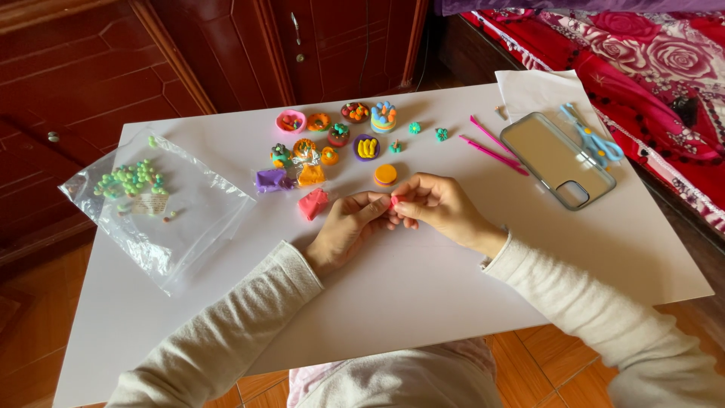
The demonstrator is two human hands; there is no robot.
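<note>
Both hands meet over the middle of the white table (423,295), pinching one small pink lump of modelling clay (394,200) between their fingertips. The left hand (347,227) comes in from below with its thumb and forefinger closed on the lump, wrist resting on the table; the right hand (438,202) curls over from the other side, fingers bent inward and closed on the same bit. Cream knitted sleeves cover both forearms.

To the far left lies a clear, crinkled plastic bag (162,208), flat and roughly square, with a cluster of pale green beads (130,180) inside its upper corner.

Just beside the left hand sits a larger pink clay wedge (313,203). Beyond the hands stands a spread of small, colourful clay miniatures (332,136), with an orange and yellow clay disc (385,174) nearest the fingers. Well apart to the right lie two pink sculpting sticks (492,147), a clear phone case (556,159) and blue-handled scissors (593,138).
</note>
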